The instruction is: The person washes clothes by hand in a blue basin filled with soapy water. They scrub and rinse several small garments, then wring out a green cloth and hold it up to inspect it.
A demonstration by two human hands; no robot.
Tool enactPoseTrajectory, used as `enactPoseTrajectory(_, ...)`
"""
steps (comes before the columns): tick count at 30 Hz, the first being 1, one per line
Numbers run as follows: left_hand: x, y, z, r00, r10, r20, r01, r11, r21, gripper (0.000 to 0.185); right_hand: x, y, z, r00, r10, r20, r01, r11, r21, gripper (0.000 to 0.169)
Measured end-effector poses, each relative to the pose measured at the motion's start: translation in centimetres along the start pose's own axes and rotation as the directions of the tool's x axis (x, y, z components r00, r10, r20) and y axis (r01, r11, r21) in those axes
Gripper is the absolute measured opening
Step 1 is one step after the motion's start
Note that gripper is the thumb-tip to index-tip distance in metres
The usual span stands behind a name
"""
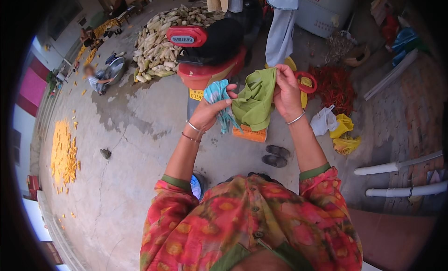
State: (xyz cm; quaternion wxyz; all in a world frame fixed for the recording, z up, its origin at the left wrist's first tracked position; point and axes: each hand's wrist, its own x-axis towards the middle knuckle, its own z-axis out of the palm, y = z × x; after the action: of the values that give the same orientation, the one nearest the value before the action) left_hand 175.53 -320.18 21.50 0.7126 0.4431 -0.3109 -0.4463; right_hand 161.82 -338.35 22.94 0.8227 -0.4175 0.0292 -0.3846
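A green cloth garment, bunched and creased, hangs in front of me at about chest height. My right hand pinches its upper right edge between thumb and fingers. In my left hand is a crumpled turquoise patterned cloth, draped over the palm and hanging below it. The left thumb reaches to the green garment's left edge; whether it grips that edge too, I cannot tell. Beside my left side, partly covered by my sleeve, stands a bucket with bluish cloth in it.
A red motor vehicle with a black seat stands ahead, before heaped corn cobs. Pale trousers hang beyond. Dark slippers, plastic bags and red peppers lie rightward. A person sits by a metal basin.
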Motion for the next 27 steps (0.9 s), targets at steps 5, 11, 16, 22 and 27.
enactPoseTrajectory(5,0.4,0.3,0.8,0.997,-0.035,-0.065,0.040,0.996,0.078,0.042,0.3,-1.8,1.3,0.993,0.108,0.048,-0.109,0.994,0.022,0.011)
enactPoseTrajectory(11,1.4,-2.2,3.5,0.983,0.127,0.129,-0.162,0.935,0.316,0.065,0.1,-1.6,1.7,0.982,0.159,0.104,-0.161,0.987,0.010,0.010)
enactPoseTrajectory(16,2.0,-4.9,3.3,0.981,0.189,-0.030,-0.151,0.861,0.486,0.059,0.0,-3.1,1.7,0.982,0.163,0.093,-0.163,0.987,-0.009,0.009)
enactPoseTrajectory(22,1.8,-3.2,3.9,0.967,0.110,-0.229,-0.062,0.976,0.207,0.044,0.5,-4.6,0.6,0.998,0.044,0.053,-0.035,0.986,-0.165,0.008)
enactPoseTrajectory(27,2.3,-1.2,3.7,0.948,0.184,-0.260,-0.102,0.948,0.300,0.040,1.6,-5.3,-2.9,0.990,-0.138,0.028,0.114,0.668,-0.735,0.007)
